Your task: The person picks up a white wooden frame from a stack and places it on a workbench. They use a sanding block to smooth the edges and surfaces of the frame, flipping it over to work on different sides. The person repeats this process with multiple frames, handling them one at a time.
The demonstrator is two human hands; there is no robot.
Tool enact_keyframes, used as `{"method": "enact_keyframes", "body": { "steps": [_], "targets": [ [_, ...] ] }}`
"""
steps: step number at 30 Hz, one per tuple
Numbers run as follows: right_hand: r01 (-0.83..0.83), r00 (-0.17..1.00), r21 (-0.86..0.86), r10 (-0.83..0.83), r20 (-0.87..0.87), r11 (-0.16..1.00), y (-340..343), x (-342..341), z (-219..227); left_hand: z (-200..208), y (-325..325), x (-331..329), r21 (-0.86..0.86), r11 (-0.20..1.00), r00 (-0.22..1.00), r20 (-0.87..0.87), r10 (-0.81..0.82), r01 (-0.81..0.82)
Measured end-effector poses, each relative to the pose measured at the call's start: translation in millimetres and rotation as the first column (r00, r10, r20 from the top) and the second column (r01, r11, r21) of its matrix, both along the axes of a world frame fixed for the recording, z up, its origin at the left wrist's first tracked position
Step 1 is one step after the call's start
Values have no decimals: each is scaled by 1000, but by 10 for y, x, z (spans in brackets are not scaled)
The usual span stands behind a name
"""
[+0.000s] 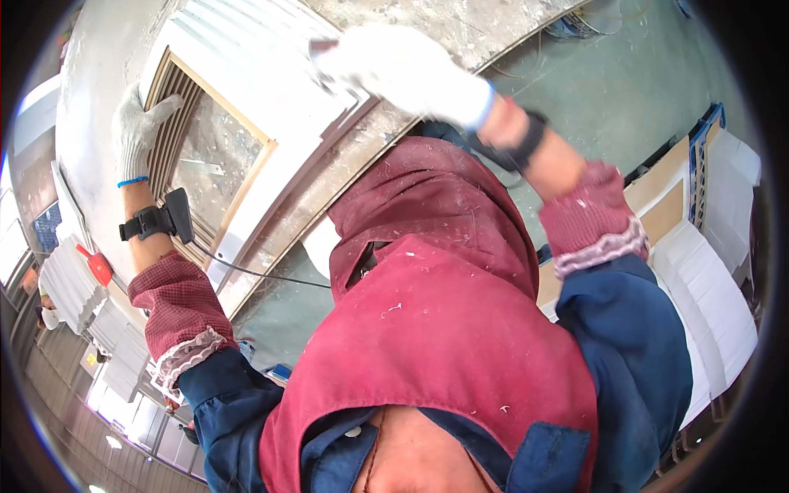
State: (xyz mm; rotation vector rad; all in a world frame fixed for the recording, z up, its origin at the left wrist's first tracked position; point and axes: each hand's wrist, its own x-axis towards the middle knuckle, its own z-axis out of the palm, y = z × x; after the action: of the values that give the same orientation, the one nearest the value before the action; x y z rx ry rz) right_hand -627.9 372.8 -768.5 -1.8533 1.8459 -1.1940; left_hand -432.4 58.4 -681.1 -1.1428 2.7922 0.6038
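A stack of white panels (246,74) with a rectangular cut-out lies on the worktable; wooden-toned edges line the opening, and several layers show inside it. My left hand (141,131), in a white knit glove with a blue cuff, is wrapped round the left side of the stack, thumb reaching into the opening. Over the right part of the top panel is my right hand (407,70), also gloved and smeared by motion. Its fingers are closed on a small dark, brownish flat piece (324,49), too blurred to name, at the panel's surface.
The stack rests on a stained worktable (518,20), whose edge runs diagonally before me. A bucket (582,20) stands on the green floor beyond. White sheets and boards (699,304) are stacked at right. A red tool (96,264) lies at far left, near a stack of white corrugated pieces (70,275).
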Motion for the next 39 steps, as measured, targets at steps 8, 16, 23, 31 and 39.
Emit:
{"method": "enact_keyframes", "body": {
  "steps": [8,16,23,31,39],
  "targets": [
    [10,989,-279,31,142,960,-358,-56,-115,32,32,-94,-1,1000,1000,4,4,-4],
    [-106,953,-173,149,262,979,367,44,41,20,63,-59,-8,1000,1000,-9,9,-9],
    [-41,717,-143,129,685,989,14,70,-228,-66,-46,-34,93,994,997,-25,67,-64],
    [-78,729,-239,219,649,968,230,166,-26,-52,-82,-43,58,998,1000,-31,6,-4],
    [-10,928,-146,63,366,989,29,48,-51,-152,-259,45,164,985,998,-42,52,-44]
  ]
}}
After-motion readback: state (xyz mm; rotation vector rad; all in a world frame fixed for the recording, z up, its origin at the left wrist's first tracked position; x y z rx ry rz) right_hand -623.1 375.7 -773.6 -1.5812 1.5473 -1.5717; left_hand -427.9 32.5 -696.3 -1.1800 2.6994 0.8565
